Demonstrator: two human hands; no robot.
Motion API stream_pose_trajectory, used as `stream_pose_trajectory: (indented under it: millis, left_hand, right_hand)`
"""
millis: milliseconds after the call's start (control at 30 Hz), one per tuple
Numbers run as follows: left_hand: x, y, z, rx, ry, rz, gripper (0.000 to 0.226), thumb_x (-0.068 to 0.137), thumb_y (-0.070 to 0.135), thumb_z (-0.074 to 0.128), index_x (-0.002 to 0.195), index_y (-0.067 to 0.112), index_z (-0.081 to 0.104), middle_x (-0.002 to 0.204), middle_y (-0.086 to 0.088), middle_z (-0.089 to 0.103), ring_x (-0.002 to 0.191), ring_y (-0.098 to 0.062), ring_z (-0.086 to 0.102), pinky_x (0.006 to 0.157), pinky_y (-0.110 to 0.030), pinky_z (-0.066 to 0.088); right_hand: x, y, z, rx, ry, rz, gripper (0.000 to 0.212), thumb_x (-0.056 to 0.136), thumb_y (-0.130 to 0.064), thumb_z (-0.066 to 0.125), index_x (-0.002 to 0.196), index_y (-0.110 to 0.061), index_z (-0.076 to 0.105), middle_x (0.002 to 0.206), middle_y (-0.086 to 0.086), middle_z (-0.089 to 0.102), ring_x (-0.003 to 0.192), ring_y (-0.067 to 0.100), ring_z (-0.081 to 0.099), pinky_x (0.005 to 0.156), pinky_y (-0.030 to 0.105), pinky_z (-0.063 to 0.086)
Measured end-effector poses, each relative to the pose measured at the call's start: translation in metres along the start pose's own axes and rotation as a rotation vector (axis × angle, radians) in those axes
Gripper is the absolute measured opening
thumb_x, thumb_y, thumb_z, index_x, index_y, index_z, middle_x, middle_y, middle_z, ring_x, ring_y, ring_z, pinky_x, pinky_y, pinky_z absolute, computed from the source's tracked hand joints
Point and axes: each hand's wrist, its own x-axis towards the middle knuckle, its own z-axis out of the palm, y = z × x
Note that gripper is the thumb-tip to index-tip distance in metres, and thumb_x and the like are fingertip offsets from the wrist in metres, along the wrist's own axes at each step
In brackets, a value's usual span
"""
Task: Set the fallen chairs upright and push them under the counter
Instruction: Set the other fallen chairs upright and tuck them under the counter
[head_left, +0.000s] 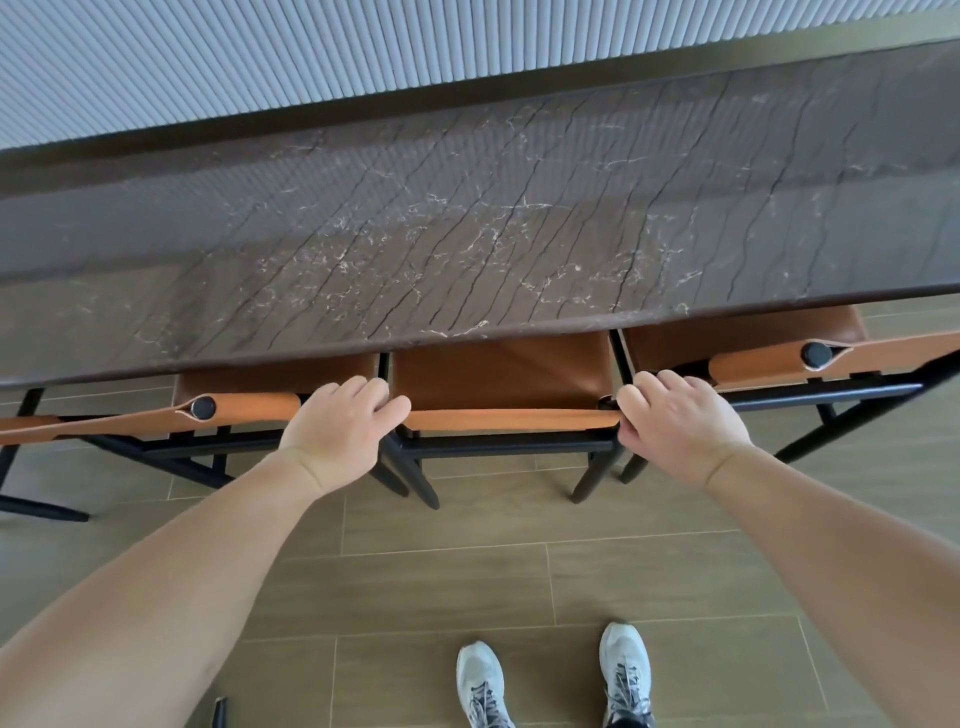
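Note:
Three chairs with tan leather seats and black frames stand upright at the dark marble counter (467, 218). The middle chair (498, 374) sits straight in front of me, its seat partly under the counter edge. My left hand (337, 431) grips the left end of its orange backrest strap (509, 418). My right hand (675, 421) grips the right end. The left chair (244, 405) and the right chair (753, 358) stand on either side, their seats also tucked under the counter.
A ribbed grey wall (363, 47) runs behind the counter. The floor is wood-look tile (467, 582). My feet in grey sneakers (550, 680) stand just behind the middle chair. A thin dark object (219, 712) pokes in at the bottom edge.

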Motion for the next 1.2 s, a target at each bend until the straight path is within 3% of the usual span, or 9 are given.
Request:
stream_pose_trajectory:
  millis: [267, 433, 600, 767, 1000, 1200]
  left_hand:
    - [-0.006, -0.034, 0.004, 0.022, -0.081, -0.06, 0.039, 0.059, -0.01, 0.073, 0.09, 0.01, 0.062, 0.076, -0.008, 0.049, 0.065, -0.027, 0.045, 0.052, -0.036, 0.037]
    - [-0.002, -0.035, 0.017, 0.0, -0.1, -0.067, 0.042, 0.053, -0.013, 0.072, 0.086, 0.009, 0.057, 0.073, -0.009, 0.047, 0.06, -0.03, 0.045, 0.047, -0.036, 0.034]
    - [0.0, -0.035, 0.026, -0.036, -0.062, -0.08, 0.045, 0.05, -0.016, 0.068, 0.085, 0.009, 0.054, 0.072, -0.01, 0.045, 0.057, -0.027, 0.039, 0.05, -0.033, 0.025]
    - [0.003, -0.029, 0.023, -0.094, -0.02, -0.117, 0.046, 0.049, -0.018, 0.068, 0.087, 0.006, 0.059, 0.071, -0.01, 0.046, 0.058, -0.029, 0.042, 0.048, -0.035, 0.036]
    - [0.02, -0.013, 0.022, -0.126, 0.016, -0.109, 0.046, 0.05, -0.019, 0.061, 0.087, 0.008, 0.056, 0.071, -0.008, 0.042, 0.059, -0.027, 0.039, 0.049, -0.033, 0.033]
    - [0.02, -0.015, 0.023, -0.132, -0.007, -0.109, 0.048, 0.05, -0.019, 0.061, 0.088, 0.01, 0.054, 0.072, -0.006, 0.039, 0.06, -0.026, 0.037, 0.049, -0.034, 0.036]
  right_hand:
    - [0.026, -0.023, 0.002, -0.046, -0.062, -0.028, 0.02, 0.078, -0.021, 0.071, 0.078, -0.01, 0.054, 0.071, 0.007, 0.05, 0.06, 0.03, 0.049, 0.049, 0.034, 0.03]
    - [0.034, -0.018, -0.001, -0.041, -0.093, -0.058, 0.023, 0.068, -0.009, 0.077, 0.079, -0.01, 0.056, 0.073, 0.007, 0.053, 0.06, 0.03, 0.051, 0.048, 0.037, 0.039]
    - [0.038, -0.013, 0.002, -0.054, -0.097, -0.086, 0.025, 0.066, -0.01, 0.079, 0.08, -0.01, 0.058, 0.073, 0.007, 0.053, 0.06, 0.029, 0.05, 0.048, 0.036, 0.038]
    - [0.041, -0.007, 0.004, -0.034, -0.1, -0.094, 0.024, 0.066, -0.008, 0.077, 0.078, -0.009, 0.057, 0.073, 0.008, 0.054, 0.06, 0.031, 0.051, 0.048, 0.037, 0.041]
    - [0.051, 0.023, 0.006, -0.066, -0.182, -0.019, 0.017, 0.08, -0.022, 0.067, 0.091, -0.014, 0.057, 0.086, 0.005, 0.059, 0.075, 0.027, 0.056, 0.062, 0.04, 0.048]
    - [0.052, 0.019, 0.005, -0.073, -0.198, 0.005, 0.02, 0.075, -0.021, 0.07, 0.085, -0.014, 0.055, 0.08, 0.005, 0.056, 0.068, 0.029, 0.054, 0.055, 0.036, 0.04]
